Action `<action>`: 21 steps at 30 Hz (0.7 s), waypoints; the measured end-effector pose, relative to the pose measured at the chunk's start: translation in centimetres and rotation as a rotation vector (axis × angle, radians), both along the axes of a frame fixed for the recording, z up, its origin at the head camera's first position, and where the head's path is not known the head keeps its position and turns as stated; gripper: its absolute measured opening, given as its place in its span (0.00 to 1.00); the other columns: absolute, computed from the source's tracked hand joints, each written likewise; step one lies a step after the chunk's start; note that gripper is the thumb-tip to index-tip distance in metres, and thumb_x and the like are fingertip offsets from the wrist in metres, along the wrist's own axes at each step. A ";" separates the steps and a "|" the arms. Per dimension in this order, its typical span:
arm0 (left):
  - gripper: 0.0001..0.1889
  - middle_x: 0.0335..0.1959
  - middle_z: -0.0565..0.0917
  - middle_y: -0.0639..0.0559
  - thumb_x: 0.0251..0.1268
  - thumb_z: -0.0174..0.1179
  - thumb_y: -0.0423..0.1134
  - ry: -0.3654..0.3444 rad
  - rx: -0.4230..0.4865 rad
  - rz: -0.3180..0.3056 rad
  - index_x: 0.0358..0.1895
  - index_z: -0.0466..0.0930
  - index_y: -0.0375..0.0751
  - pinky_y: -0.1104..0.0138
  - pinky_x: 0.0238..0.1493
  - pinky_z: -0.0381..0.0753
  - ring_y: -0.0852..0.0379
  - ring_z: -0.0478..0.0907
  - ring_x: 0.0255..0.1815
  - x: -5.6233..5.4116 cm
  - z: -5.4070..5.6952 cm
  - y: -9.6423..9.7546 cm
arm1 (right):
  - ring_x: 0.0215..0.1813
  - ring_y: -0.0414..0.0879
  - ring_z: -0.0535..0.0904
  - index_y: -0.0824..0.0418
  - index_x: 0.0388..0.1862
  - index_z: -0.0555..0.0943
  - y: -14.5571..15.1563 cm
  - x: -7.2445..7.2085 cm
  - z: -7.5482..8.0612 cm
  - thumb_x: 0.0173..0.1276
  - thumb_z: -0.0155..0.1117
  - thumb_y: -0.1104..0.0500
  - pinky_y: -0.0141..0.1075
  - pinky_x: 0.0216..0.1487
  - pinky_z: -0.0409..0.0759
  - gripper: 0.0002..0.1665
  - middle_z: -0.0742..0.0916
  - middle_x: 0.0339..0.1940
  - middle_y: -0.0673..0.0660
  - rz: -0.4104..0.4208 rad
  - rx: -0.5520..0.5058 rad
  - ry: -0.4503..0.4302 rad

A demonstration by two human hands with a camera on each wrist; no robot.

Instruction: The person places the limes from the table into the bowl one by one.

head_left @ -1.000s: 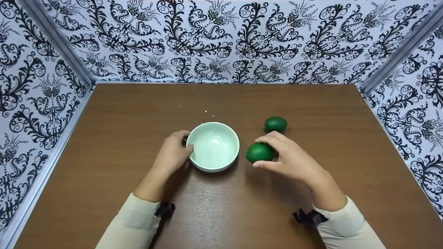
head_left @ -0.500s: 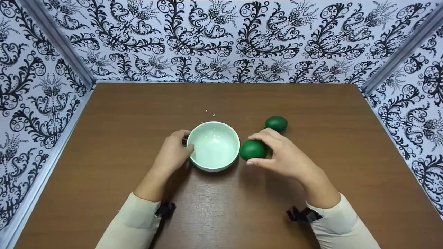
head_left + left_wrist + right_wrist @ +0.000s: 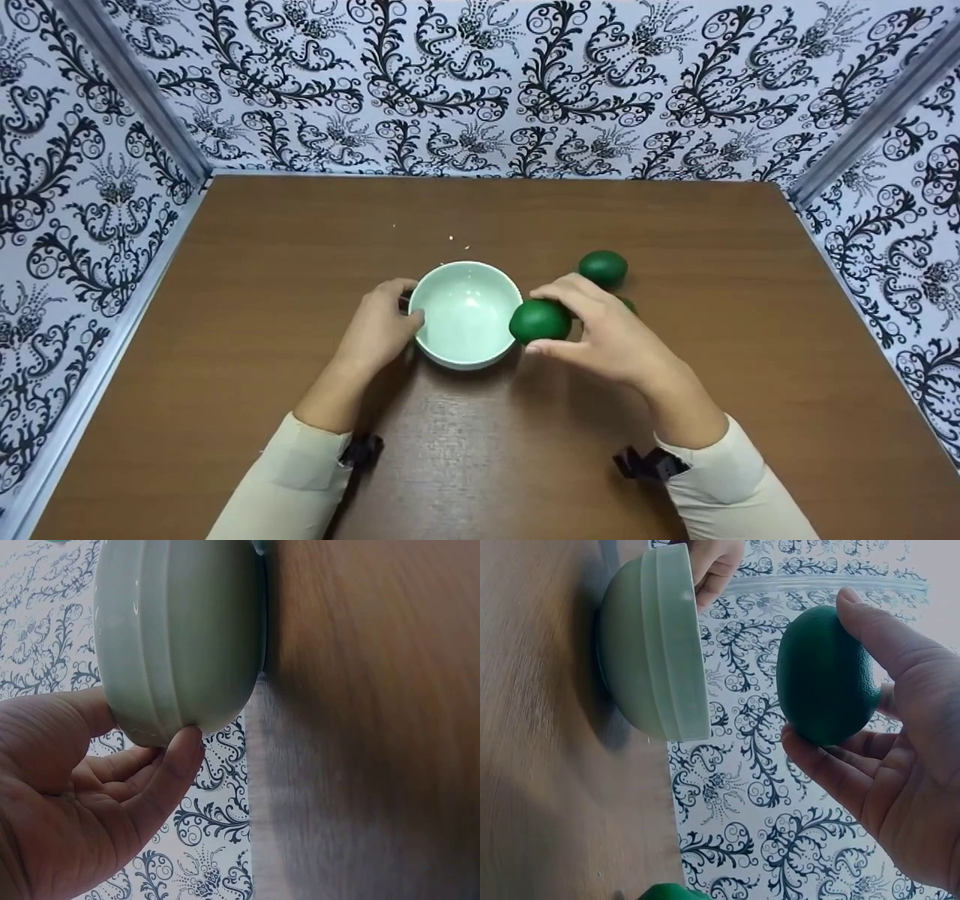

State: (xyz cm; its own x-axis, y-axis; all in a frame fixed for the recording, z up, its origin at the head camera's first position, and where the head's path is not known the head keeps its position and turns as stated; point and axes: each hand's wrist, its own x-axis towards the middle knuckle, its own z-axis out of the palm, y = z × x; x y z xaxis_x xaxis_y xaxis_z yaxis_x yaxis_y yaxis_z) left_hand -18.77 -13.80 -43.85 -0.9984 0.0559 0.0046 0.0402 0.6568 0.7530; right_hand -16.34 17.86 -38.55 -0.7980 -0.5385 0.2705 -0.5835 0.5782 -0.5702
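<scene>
A pale green bowl (image 3: 466,315) stands upright on the table. At its left side my left hand (image 3: 379,326) grips the rim, thumb over the edge and fingers against the outer wall; the left wrist view shows the fingers on the bowl's side (image 3: 187,630). My right hand (image 3: 600,330) holds a dark green, egg-shaped fruit (image 3: 540,321) between thumb and fingers. The right wrist view has this fruit (image 3: 825,675) raised off the table, higher than the bowl's rim and just to its right. Its underside is partly hidden by the fingers.
Another green fruit (image 3: 602,268) lies on the brown table (image 3: 315,225) behind the right hand. A bit of a further green thing (image 3: 628,304) peeks out beside that hand. Tiny light crumbs lie behind the bowl. Patterned walls (image 3: 480,90) enclose the back and sides.
My right hand has carried the green fruit leftward and slightly away from me, up to the bowl's right rim. A green thing behind the hand has come into sight. The left hand stays on the bowl.
</scene>
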 end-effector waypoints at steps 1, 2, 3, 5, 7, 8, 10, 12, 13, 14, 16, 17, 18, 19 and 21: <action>0.23 0.59 0.84 0.35 0.63 0.62 0.31 0.001 0.001 0.000 0.62 0.80 0.29 0.50 0.65 0.78 0.42 0.81 0.60 0.0 0.0 0.0 | 0.54 0.41 0.80 0.54 0.63 0.81 -0.1 0.0 0.0 0.58 0.81 0.43 0.39 0.55 0.81 0.36 0.83 0.60 0.47 0.003 -0.003 0.004; 0.23 0.58 0.84 0.36 0.63 0.62 0.31 0.003 0.001 0.000 0.62 0.80 0.29 0.50 0.65 0.78 0.42 0.81 0.60 0.0 0.0 0.0 | 0.57 0.42 0.80 0.54 0.63 0.81 -0.2 -0.1 -0.1 0.58 0.81 0.44 0.40 0.57 0.81 0.36 0.83 0.60 0.47 0.006 -0.006 0.009; 0.23 0.58 0.85 0.36 0.63 0.62 0.31 0.003 0.002 0.000 0.62 0.80 0.30 0.50 0.64 0.79 0.42 0.81 0.60 0.0 0.0 0.0 | 0.59 0.42 0.80 0.55 0.63 0.81 -0.3 -0.1 -0.1 0.58 0.81 0.44 0.40 0.59 0.80 0.36 0.83 0.60 0.47 0.011 -0.009 0.012; 0.22 0.58 0.85 0.36 0.63 0.62 0.31 0.005 0.003 0.000 0.62 0.80 0.30 0.50 0.64 0.79 0.42 0.81 0.59 0.0 -0.1 0.0 | 0.60 0.42 0.79 0.55 0.63 0.81 -0.5 -0.2 -0.2 0.58 0.81 0.45 0.40 0.61 0.80 0.36 0.83 0.59 0.48 0.019 -0.017 0.014; 0.22 0.57 0.85 0.37 0.63 0.62 0.31 0.005 0.003 0.001 0.61 0.81 0.30 0.51 0.64 0.79 0.43 0.81 0.59 0.0 -0.1 0.0 | 0.60 0.42 0.79 0.55 0.63 0.81 -0.6 -0.3 -0.3 0.58 0.81 0.44 0.39 0.61 0.79 0.36 0.83 0.59 0.48 0.023 -0.026 0.014; 0.22 0.57 0.85 0.37 0.63 0.62 0.31 0.003 0.002 0.002 0.61 0.80 0.30 0.51 0.64 0.79 0.43 0.81 0.59 0.0 0.0 0.0 | 0.59 0.41 0.79 0.54 0.63 0.81 -0.7 -0.3 -0.3 0.58 0.81 0.44 0.38 0.60 0.79 0.36 0.83 0.59 0.47 0.023 -0.029 0.013; 0.22 0.58 0.85 0.37 0.63 0.62 0.31 -0.002 -0.002 0.005 0.62 0.80 0.31 0.51 0.64 0.79 0.43 0.81 0.58 -0.1 0.0 0.0 | 0.57 0.41 0.79 0.54 0.63 0.81 -0.8 -0.4 -0.4 0.58 0.81 0.43 0.37 0.57 0.79 0.36 0.83 0.58 0.47 0.026 -0.039 0.008; 0.22 0.59 0.84 0.36 0.63 0.61 0.32 -0.009 -0.008 0.006 0.62 0.80 0.30 0.51 0.64 0.79 0.43 0.81 0.58 -0.1 0.1 0.1 | 0.55 0.40 0.79 0.53 0.63 0.81 -1.0 -0.4 -0.5 0.59 0.80 0.43 0.36 0.54 0.79 0.36 0.83 0.57 0.47 0.027 -0.048 -0.001; 0.23 0.59 0.84 0.36 0.64 0.61 0.32 -0.011 -0.012 0.007 0.62 0.80 0.30 0.50 0.64 0.78 0.43 0.81 0.59 -0.1 0.1 0.1 | 0.54 0.40 0.78 0.53 0.64 0.81 -1.1 -0.5 -0.6 0.59 0.80 0.43 0.35 0.52 0.79 0.36 0.83 0.57 0.47 0.028 -0.050 -0.004; 0.23 0.59 0.84 0.36 0.64 0.61 0.32 -0.013 -0.016 0.008 0.62 0.80 0.30 0.50 0.64 0.78 0.42 0.81 0.59 -0.1 0.1 0.1 | 0.53 0.40 0.78 0.52 0.64 0.81 -1.2 -0.5 -0.6 0.59 0.80 0.43 0.35 0.51 0.79 0.36 0.83 0.58 0.47 0.027 -0.051 -0.011; 0.23 0.60 0.84 0.35 0.64 0.61 0.32 -0.013 -0.021 0.007 0.62 0.80 0.30 0.50 0.65 0.78 0.42 0.80 0.60 -0.1 0.1 0.1 | 0.51 0.40 0.78 0.52 0.64 0.80 -1.4 -0.5 -0.7 0.59 0.79 0.42 0.34 0.49 0.80 0.36 0.83 0.58 0.48 0.027 -0.054 -0.021; 0.23 0.60 0.83 0.35 0.64 0.61 0.32 -0.013 -0.023 0.007 0.62 0.80 0.30 0.50 0.65 0.78 0.42 0.80 0.60 -0.1 0.1 0.1 | 0.51 0.40 0.78 0.52 0.64 0.80 -1.5 -0.5 -0.7 0.59 0.79 0.41 0.34 0.49 0.80 0.37 0.83 0.59 0.48 0.026 -0.055 -0.026; 0.23 0.60 0.83 0.35 0.63 0.62 0.32 -0.012 -0.023 0.008 0.62 0.80 0.30 0.50 0.65 0.78 0.42 0.80 0.60 -0.1 0.1 0.1 | 0.50 0.40 0.78 0.52 0.64 0.80 -1.7 -0.5 -0.7 0.59 0.79 0.41 0.34 0.48 0.81 0.37 0.82 0.59 0.48 0.024 -0.054 -0.030; 0.23 0.60 0.84 0.35 0.63 0.62 0.32 -0.011 -0.024 0.008 0.62 0.80 0.30 0.50 0.65 0.78 0.42 0.80 0.60 -0.1 0.1 0.1 | 0.50 0.41 0.78 0.52 0.64 0.80 -1.7 -0.5 -0.7 0.59 0.79 0.41 0.34 0.48 0.81 0.37 0.82 0.59 0.48 0.024 -0.055 -0.033; 0.23 0.60 0.84 0.36 0.63 0.62 0.32 -0.012 -0.023 0.009 0.62 0.80 0.30 0.50 0.65 0.78 0.42 0.81 0.59 -0.1 0.1 0.1 | 0.51 0.41 0.78 0.53 0.64 0.80 -1.9 -0.5 -0.8 0.59 0.79 0.41 0.35 0.49 0.81 0.38 0.82 0.60 0.48 0.024 -0.056 -0.033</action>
